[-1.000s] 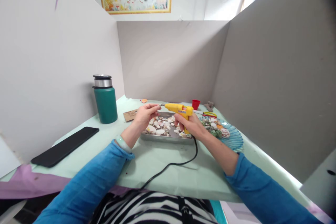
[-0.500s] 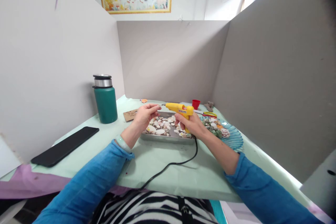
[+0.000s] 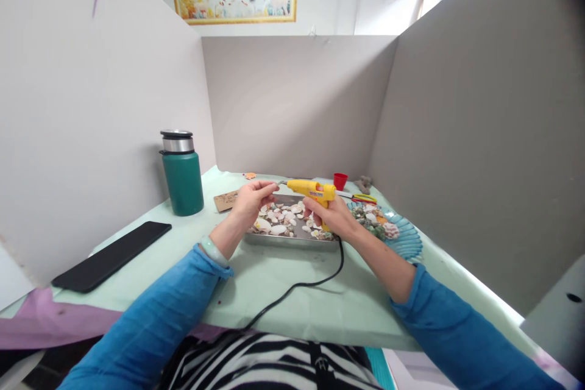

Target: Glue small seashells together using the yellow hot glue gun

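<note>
My right hand [image 3: 329,214] is wrapped round the handle of a yellow glue gun [image 3: 311,188], its nozzle pointing left. Just left of the nozzle tip, my left hand [image 3: 254,200] is closed in a pinch, and what it holds is too small to make out. Both hands are above a metal tray [image 3: 292,242] of shells [image 3: 278,230]. A black cord runs from the gun's handle towards the table's front edge.
A green bottle [image 3: 183,183] and a black phone-like slab [image 3: 114,256] are on the left. Behind my left hand lies a brown card [image 3: 225,200]. On the right are a blue dish [image 3: 409,242] with shells, scissors [image 3: 364,198] and a red cup [image 3: 340,181].
The glue gun's nozzle tip is slightly nearer my left fingertips. Otherwise the hands hold the same pose, and the whole view has shifted slightly.
</note>
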Available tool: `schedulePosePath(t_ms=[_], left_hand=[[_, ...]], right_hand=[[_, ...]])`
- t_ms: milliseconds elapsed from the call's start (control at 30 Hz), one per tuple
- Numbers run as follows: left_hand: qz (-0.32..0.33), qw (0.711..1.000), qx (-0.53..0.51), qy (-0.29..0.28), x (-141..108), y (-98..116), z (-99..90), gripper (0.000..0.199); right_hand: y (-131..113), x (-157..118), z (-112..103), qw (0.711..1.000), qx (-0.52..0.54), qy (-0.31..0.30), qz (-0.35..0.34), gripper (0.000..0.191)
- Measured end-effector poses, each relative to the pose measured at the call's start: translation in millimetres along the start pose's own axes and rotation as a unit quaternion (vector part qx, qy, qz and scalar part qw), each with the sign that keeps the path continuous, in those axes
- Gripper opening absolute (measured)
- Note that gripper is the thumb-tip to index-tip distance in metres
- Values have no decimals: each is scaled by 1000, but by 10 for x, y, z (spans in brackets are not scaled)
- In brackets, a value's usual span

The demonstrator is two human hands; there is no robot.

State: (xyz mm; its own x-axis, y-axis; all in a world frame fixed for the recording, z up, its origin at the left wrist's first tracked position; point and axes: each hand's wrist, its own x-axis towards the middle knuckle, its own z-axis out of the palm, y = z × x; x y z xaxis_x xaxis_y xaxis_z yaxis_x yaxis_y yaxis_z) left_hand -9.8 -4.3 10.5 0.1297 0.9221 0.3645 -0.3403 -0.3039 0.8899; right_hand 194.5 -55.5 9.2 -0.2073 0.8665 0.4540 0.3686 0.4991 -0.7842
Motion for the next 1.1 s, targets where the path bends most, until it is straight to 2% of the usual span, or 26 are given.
schedulePosePath(t_ms=[1100], left_hand=[[-5,1000,8,1,3,-13,-4,27]], right_hand=[[-18,-9,30,999,-37,15,20,40]])
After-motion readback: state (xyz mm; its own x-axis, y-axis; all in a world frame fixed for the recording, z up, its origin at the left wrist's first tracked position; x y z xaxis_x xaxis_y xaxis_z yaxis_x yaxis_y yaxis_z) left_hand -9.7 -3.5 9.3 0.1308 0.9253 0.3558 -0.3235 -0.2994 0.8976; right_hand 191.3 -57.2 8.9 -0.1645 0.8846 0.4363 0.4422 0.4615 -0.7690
